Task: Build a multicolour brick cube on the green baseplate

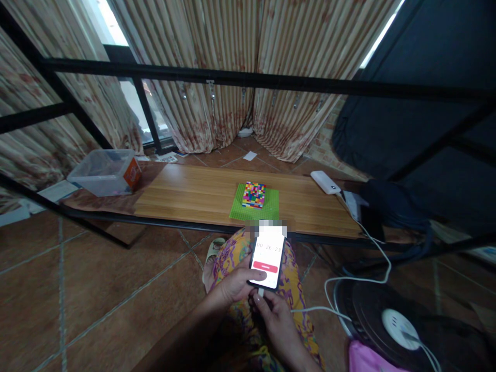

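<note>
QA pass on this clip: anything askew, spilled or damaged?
Nothing spilled or broken. The brick block sits square on its green baseplate. Left hand holds the phone; right hand is at its white cable, which trails loosely off the table.

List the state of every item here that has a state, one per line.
phone: screen lit, timer showing, cable plugged in
left hand: gripping the phone, thumb by its red button
right hand: pinching the white cable at the phone's base
brick block: assembled, on green baseplate
plastic bin: lidless
</note>
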The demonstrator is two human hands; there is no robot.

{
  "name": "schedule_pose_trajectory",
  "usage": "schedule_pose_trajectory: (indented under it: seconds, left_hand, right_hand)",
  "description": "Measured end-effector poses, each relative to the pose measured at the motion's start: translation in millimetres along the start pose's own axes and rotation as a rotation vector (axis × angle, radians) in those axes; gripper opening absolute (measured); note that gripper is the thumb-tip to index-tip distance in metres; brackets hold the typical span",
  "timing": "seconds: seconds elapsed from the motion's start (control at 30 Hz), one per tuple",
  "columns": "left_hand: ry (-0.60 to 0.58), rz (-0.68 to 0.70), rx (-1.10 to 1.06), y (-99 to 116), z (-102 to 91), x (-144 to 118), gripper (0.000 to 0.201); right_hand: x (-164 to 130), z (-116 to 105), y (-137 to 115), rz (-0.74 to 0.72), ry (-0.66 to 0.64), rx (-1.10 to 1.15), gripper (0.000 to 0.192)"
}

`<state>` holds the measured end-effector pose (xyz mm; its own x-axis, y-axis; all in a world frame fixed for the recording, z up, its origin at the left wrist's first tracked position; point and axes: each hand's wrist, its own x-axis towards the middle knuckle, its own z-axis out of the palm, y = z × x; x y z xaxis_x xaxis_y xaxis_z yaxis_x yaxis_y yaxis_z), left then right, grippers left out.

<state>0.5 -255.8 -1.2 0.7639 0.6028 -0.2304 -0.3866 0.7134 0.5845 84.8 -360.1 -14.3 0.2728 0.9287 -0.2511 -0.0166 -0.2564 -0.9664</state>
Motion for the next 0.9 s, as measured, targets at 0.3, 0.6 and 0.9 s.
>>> schedule_pose_trajectory:
  seconds: [0.3, 0.6, 0.9]
  left_hand:
    - [0.008, 0.003, 0.001, -4.4, -7.0, 3.3, 0.076]
    - [-0.013, -0.006, -0.014, -4.7, -8.3, 3.0, 0.076]
    - [-0.012, -0.003, -0.011, -2.4, -5.2, 1.7, 0.077]
  right_hand:
    - [0.5, 0.1, 4.3, 0.009, -0.005, -0.003, 0.050]
    - [0.6, -0.4, 2.5, 0.028, -0.012, -0.012, 0.050]
    - [-0.6, -0.5, -3.9, 0.020, -0.007, -0.039, 0.052]
